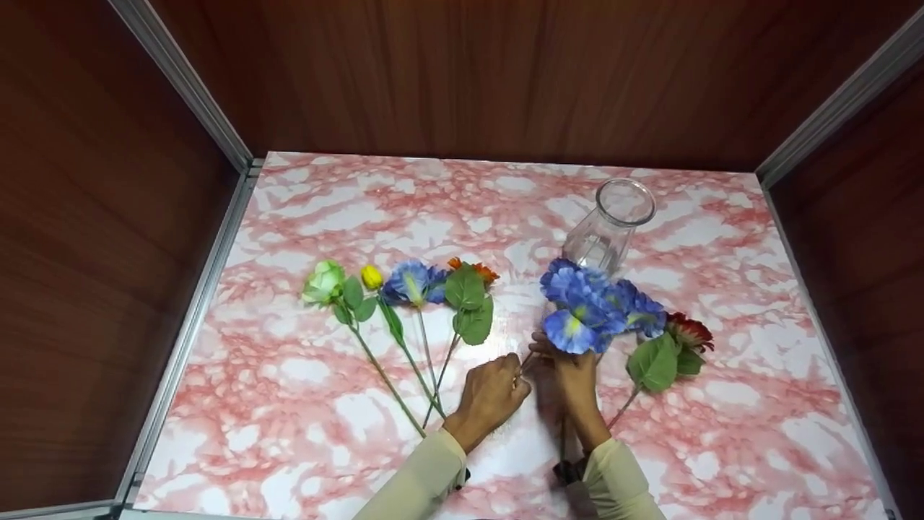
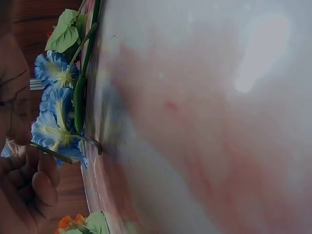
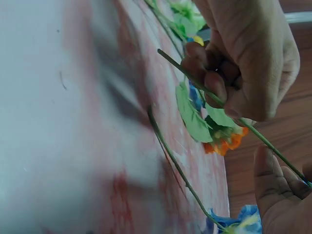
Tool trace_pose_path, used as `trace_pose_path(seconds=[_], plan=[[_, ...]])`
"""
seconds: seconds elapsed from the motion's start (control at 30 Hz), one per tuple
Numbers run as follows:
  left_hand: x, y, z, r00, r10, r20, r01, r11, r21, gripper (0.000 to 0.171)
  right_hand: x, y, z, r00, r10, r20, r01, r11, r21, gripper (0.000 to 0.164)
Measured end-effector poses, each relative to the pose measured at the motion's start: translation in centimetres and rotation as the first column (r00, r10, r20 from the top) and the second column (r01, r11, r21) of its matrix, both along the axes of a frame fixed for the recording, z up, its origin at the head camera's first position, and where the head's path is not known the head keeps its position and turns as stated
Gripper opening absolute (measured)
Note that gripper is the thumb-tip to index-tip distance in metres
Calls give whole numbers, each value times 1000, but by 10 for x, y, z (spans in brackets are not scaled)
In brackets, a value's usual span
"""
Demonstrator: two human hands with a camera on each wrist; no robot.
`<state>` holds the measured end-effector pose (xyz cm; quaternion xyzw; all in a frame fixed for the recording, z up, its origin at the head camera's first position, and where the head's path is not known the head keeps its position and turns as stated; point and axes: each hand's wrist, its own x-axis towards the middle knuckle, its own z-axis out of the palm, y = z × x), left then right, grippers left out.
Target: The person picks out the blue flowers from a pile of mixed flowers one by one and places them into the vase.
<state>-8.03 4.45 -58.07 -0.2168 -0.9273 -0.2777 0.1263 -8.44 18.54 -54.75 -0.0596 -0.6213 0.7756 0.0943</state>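
Observation:
In the head view, a blue artificial flower (image 1: 574,321) stands raised over my right hand (image 1: 575,375), which holds its stem close below the bloom. My left hand (image 1: 491,397) grips the same thin green stem (image 3: 273,148) farther down, with fingers curled round it. The right wrist view shows the stem's cut end poking out past the left fist (image 3: 243,63). Another blue flower (image 1: 641,310) lies just right of the held one, partly covered by it. A red flower (image 1: 689,332) with green leaves rests at the far right.
A clear glass vase (image 1: 606,224) lies tilted behind the blue flowers. To the left lie a pale green rose (image 1: 325,282), a yellow tulip (image 1: 372,277), a blue flower (image 1: 410,283) and an orange flower (image 1: 482,271). Brown panels (image 1: 462,79) enclose the marbled table (image 1: 303,448).

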Motion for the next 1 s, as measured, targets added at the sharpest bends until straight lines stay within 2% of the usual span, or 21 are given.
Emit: trace_pose_path(seconds=[0.13, 0.23, 0.3, 0.33, 0.43, 0.53, 0.73, 0.77, 0.87, 1.0], plan=[[-3, -1, 0, 1000, 1, -2, -1, 1000, 14, 14, 0, 3, 0, 998, -14, -53, 9, 995, -99, 25], [-6, -1, 0, 1000, 12, -16, -11, 1000, 12, 15, -1, 4, 2, 998, -50, -45, 47, 997, -67, 23], [-7, -1, 1, 1000, 15, -23, -14, 1000, 9, 15, -1, 4, 5, 995, -94, -19, 94, 996, -9, 20], [-8, -1, 1, 1000, 14, -24, -14, 1000, 13, 15, 0, 3, 9, 993, -114, -16, 115, 992, 52, 19], [-9, -1, 2, 1000, 6, -10, -5, 999, 38, 13, 2, 0, 24, 983, -181, -25, 182, 958, 221, 18], [-11, 1, 5, 1000, -11, 7, 11, 998, 59, 11, 4, -3, 37, 975, -210, -73, 222, 904, 365, 17], [-16, 8, 10, 999, -38, -24, 40, 995, 93, 4, 5, -7, 45, 974, -173, -144, 219, 877, 429, 12], [-17, 9, 12, 999, -42, -34, 45, 994, 104, 2, 5, -8, 44, 972, -167, -162, 224, 864, 451, 12], [-21, 10, 16, 996, -50, -69, 60, 988, 140, 8, 1, -4, 29, 963, -166, -211, 256, 807, 533, 15], [-24, 11, 20, 993, -63, -97, 80, 979, 185, 15, -4, 1, 9, 953, -163, -256, 287, 762, 581, 12]])
